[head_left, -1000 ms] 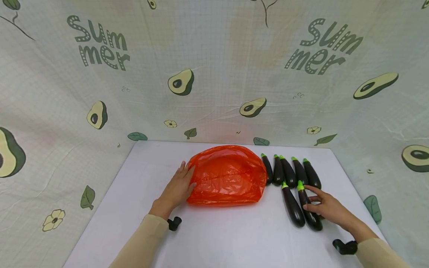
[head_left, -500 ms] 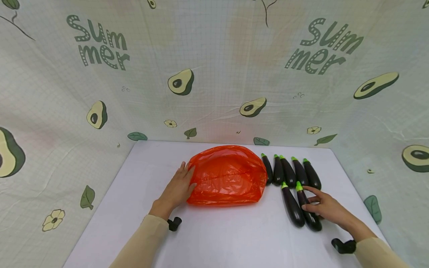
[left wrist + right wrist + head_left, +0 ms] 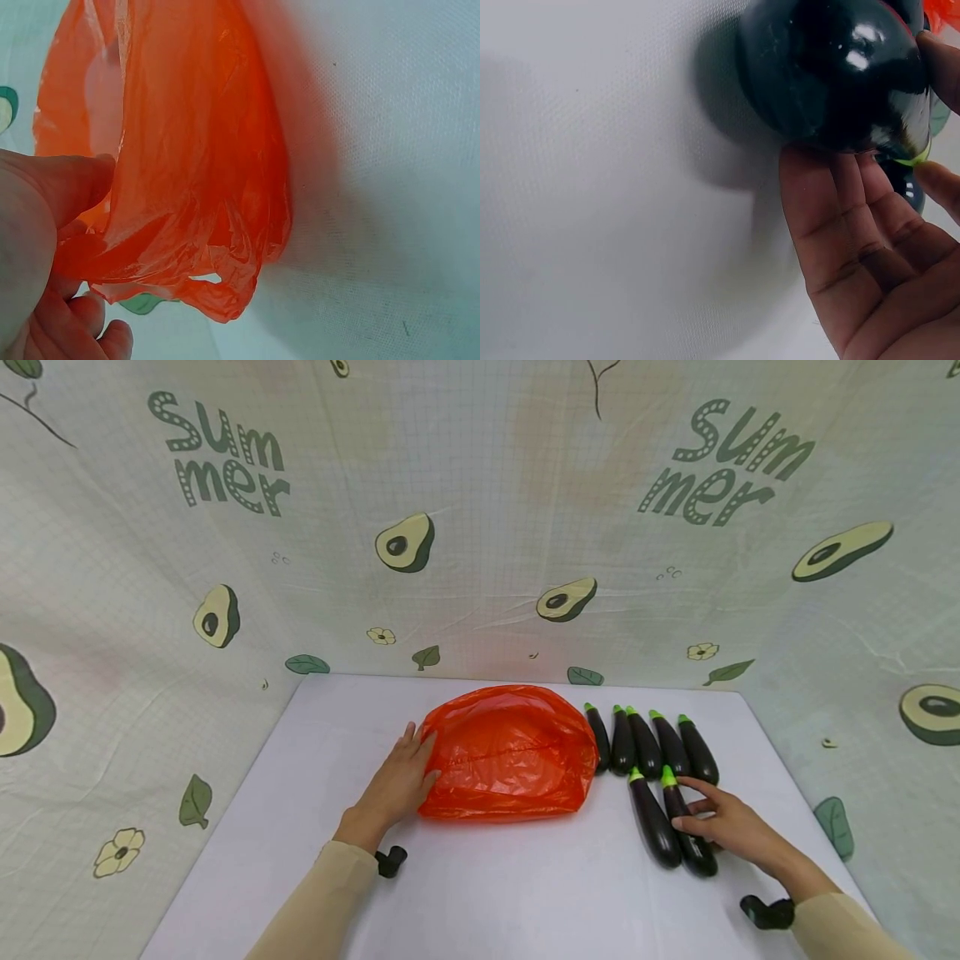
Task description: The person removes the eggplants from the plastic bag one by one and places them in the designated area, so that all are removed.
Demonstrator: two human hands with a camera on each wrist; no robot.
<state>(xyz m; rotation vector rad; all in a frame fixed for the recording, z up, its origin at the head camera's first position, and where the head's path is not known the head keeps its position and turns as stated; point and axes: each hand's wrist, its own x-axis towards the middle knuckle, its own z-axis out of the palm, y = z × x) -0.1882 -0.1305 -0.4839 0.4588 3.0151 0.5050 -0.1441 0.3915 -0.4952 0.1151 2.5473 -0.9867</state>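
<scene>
A red plastic bag point(image 3: 510, 756) lies on the white table, its mouth facing left in the left wrist view. My left hand point(image 3: 393, 781) is at the bag's left end; thumb and fingers hold the rim of the bag point(image 3: 199, 150), part of a finger showing through the film. At the right, my right hand point(image 3: 731, 827) grips a dark eggplant point(image 3: 692, 843) with a green stem end, the thumb on one side and fingers on the other. In the right wrist view, the eggplant's rounded end point(image 3: 825, 67) is near the camera, fingertips touching its underside. Another eggplant point(image 3: 655, 822) lies just left of it.
Behind these two, several more eggplants point(image 3: 647, 747) lie in a row, the leftmost against the bag. The white table point(image 3: 480, 893) is enclosed by a cloth point(image 3: 480, 527) printed with avocados and lettering.
My right hand and its eggplant have shifted slightly left, toward the neighbouring eggplant. The eggplant behind it has also nudged a little left. My left hand and the bag have stayed put.
</scene>
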